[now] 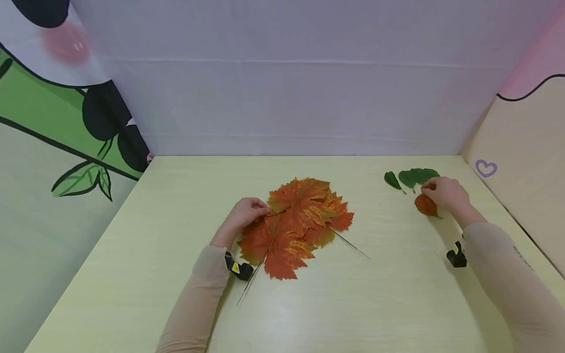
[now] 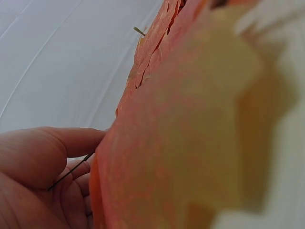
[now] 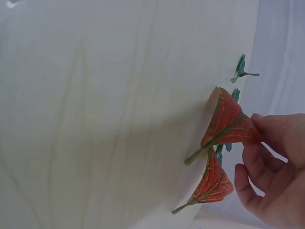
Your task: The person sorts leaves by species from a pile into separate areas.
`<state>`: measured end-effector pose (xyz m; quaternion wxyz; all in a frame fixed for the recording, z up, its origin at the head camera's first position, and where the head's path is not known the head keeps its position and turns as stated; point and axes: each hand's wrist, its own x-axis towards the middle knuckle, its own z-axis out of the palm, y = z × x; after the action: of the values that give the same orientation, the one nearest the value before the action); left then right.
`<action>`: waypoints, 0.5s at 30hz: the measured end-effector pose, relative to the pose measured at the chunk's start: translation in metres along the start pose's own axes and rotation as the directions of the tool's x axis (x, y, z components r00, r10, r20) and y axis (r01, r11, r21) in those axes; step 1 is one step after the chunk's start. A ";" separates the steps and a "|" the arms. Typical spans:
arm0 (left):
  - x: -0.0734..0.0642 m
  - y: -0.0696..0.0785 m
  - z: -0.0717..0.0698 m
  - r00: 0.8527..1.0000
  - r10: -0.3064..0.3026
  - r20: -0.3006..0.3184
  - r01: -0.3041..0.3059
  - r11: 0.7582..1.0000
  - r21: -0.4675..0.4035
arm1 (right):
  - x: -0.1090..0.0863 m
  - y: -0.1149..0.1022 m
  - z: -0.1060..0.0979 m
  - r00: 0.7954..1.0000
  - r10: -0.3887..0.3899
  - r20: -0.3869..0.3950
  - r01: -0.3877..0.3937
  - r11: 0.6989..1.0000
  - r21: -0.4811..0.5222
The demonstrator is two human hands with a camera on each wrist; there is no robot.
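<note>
Several orange-red artificial maple leaves [image 1: 304,211] lie overlapping in the middle of the table. At the left side of this pile, my left hand [image 1: 248,212] pinches a maple leaf by its stem; in the left wrist view the thin stem [image 2: 71,171] crosses the palm below the thumb. Over at the right, my right hand [image 1: 448,192] holds a small red leaf [image 3: 229,125] with green edges between thumb and fingers. A second small red leaf [image 3: 213,183] shows just below it in the right wrist view. Blurred maple leaf covers much of the left wrist view.
Several green leaves [image 1: 408,177] lie at the back right of the pale wooden table [image 1: 353,304], beyond the right hand. Thin stems [image 1: 350,242] stick out from the maple pile. A white cloth wall [image 1: 304,108] stands behind the table.
</note>
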<state>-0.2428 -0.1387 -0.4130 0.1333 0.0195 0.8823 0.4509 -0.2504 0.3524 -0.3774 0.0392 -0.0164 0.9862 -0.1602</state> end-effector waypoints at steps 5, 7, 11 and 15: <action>0.001 -0.001 0.000 1.000 -0.015 0.001 0.015 1.000 0.000 | -0.003 -0.005 0.002 0.999 0.026 -0.023 -0.026 1.000 0.015; 0.002 -0.002 0.000 1.000 -0.015 -0.002 0.015 1.000 0.004 | -0.004 -0.008 0.003 0.999 0.033 -0.038 -0.032 0.999 0.026; 0.003 -0.004 0.001 1.000 -0.023 -0.006 0.023 1.000 0.001 | -0.006 -0.011 0.004 0.997 0.036 -0.073 -0.034 0.999 0.037; 0.003 -0.004 0.001 1.000 -0.028 -0.009 0.028 1.000 -0.005 | -0.008 -0.017 0.004 0.993 0.026 -0.114 -0.023 0.999 0.035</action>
<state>-0.2452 -0.1394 -0.4173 0.1357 0.0050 0.8819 0.4514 -0.2414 0.3357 -0.3757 -0.0150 0.0055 0.9841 -0.1767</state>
